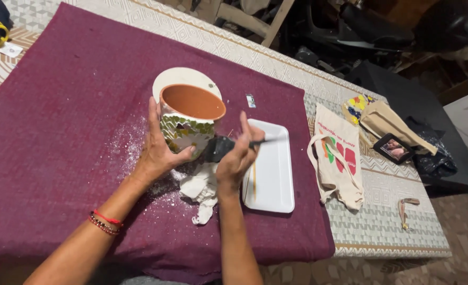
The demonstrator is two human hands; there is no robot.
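My left hand wraps half-closed round the mosaic pot, thumb up its side, on the maroon cloth. My right hand pinches a dark brush against it; white tray just right, table edge beyond.

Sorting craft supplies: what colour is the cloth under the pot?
Dark maroon cloth, speckled with white dust near the terracotta pot; head view.

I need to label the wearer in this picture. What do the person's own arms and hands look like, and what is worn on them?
Both forearms are bare, with no sleeves in view. The left wrist carries a thin red cord and a bracelet of small dark red beads. The left hand and right hand have no gloves. No rings or watch can be made out on the fingers or the right wrist.
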